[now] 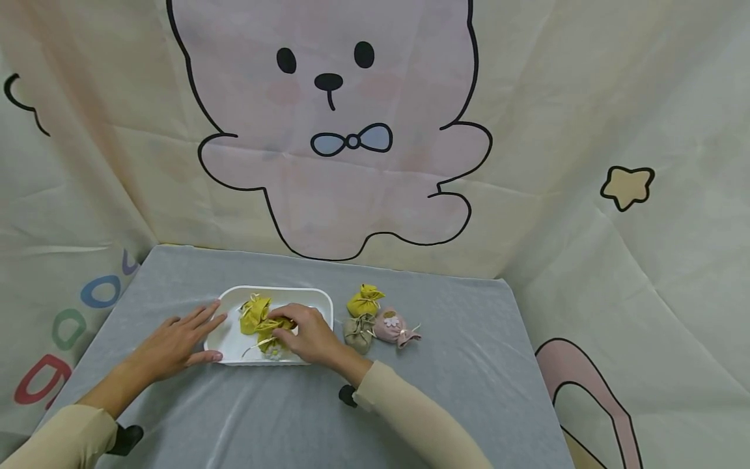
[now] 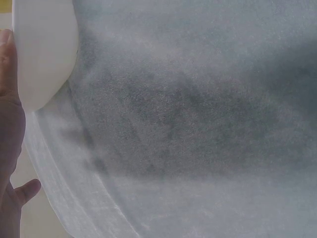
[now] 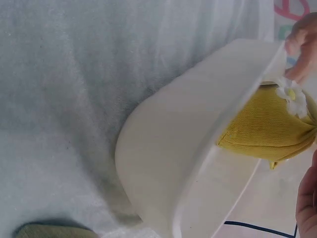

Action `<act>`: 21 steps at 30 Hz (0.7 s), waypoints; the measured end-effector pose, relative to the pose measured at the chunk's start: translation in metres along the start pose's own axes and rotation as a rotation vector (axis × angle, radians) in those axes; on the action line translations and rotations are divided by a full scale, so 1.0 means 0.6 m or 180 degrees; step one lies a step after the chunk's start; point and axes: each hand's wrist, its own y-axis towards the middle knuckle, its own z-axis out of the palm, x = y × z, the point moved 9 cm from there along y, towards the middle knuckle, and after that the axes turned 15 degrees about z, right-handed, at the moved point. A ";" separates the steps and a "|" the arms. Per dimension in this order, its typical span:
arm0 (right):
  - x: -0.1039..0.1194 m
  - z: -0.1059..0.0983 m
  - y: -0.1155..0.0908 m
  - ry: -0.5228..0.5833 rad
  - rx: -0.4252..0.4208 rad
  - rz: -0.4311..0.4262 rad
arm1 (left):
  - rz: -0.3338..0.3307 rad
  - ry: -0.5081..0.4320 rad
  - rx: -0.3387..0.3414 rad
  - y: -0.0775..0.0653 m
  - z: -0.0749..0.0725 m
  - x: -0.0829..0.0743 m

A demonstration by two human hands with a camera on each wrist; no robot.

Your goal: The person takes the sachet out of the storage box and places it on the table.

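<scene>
My right hand [image 1: 307, 332] reaches into a white tray [image 1: 228, 352] and pinches a yellow drawstring pouch [image 1: 268, 342] by its gathered neck. In the right wrist view this pouch [image 3: 267, 124] bears a white flower and overlaps the tray's wall [image 3: 163, 144]. A second yellow pouch [image 1: 252, 314] lies just behind it in the tray, tied with a pale ribbon. At the tray's left end, my left hand [image 1: 178, 342] rests against the rim with fingers extended. The left wrist view catches only part of that hand [image 2: 9, 119] beside the tray's corner [image 2: 47, 49].
Right of the tray, three pouches sit close together: a yellow one [image 1: 364, 300], a grey-green one [image 1: 359, 332] and a pink one [image 1: 394, 327] with a flower. A grey cloth [image 1: 457, 391] covers the table. A printed curtain [image 1: 527, 215] hangs behind and beside it.
</scene>
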 end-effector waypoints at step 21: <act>0.013 -0.080 -0.019 0.0245 -0.0183 -0.0171 | -0.0116 -0.0129 0.0152 -0.001 0.003 0.002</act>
